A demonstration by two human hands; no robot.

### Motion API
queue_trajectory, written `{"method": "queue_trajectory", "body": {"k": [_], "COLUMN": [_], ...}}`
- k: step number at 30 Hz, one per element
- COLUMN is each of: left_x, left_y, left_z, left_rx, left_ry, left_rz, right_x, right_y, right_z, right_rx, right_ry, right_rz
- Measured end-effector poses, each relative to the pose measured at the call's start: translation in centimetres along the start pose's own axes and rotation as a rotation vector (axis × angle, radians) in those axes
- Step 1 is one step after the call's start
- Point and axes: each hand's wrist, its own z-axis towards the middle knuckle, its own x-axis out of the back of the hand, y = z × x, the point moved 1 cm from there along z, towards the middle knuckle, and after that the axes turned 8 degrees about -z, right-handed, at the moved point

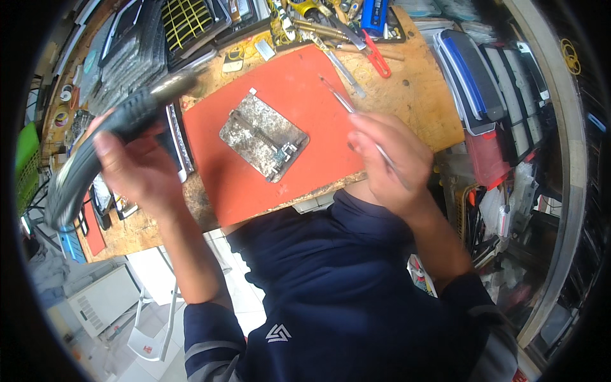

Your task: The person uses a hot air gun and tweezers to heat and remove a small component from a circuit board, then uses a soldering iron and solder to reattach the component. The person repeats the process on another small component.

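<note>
My left hand (143, 169) is closed round the black handle of a hot air gun (137, 111). Its metal nozzle points right, above the far left corner of a red mat (210, 184). A thick ribbed hose curves down from the gun at the left. Between my right thumb and fingers is a thin pointed metal tool, seemingly tweezers (338, 95); my right hand (394, 159) hovers over the mat's right side. On the mat lies a phone display (254, 124), its stained metal back up, with a dark ribbon strip and a small circuit piece. Neither tool touches it.
A wooden bench (420, 83) carries the mat. Along its far edge lie a red-handled cutter (377, 57), a blue tool (375, 16) and several brushes. Stacked phone panels (127, 70) stand at the far left. Phone cases (471, 83) fill the right side.
</note>
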Motion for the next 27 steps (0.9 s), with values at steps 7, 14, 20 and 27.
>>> {"method": "queue_trajectory", "body": {"k": [7, 14, 20, 27], "left_x": [14.1, 20.6, 25.0, 32.7], "left_y": [15.3, 28.2, 35.4, 42.9], "left_z": [2.1, -2.3, -0.5, 5.9], "left_rx": [-0.238, -0.297, -0.449, -0.534], "left_ry": [0.411, 0.654, 0.644, 0.565], "left_rz": [0.316, 0.339, 0.311, 0.215], "right_x": [2.2, 4.1, 4.8, 4.9], "right_y": [1.6, 5.0, 5.8, 6.7], "right_z": [-0.1, 1.1, 2.8, 0.1], "right_rx": [0.143, -0.065, 0.008, 0.017], "right_ry": [-0.043, -0.005, -0.016, 0.148], "right_rz": [-0.154, 0.027, -0.044, -0.385]}}
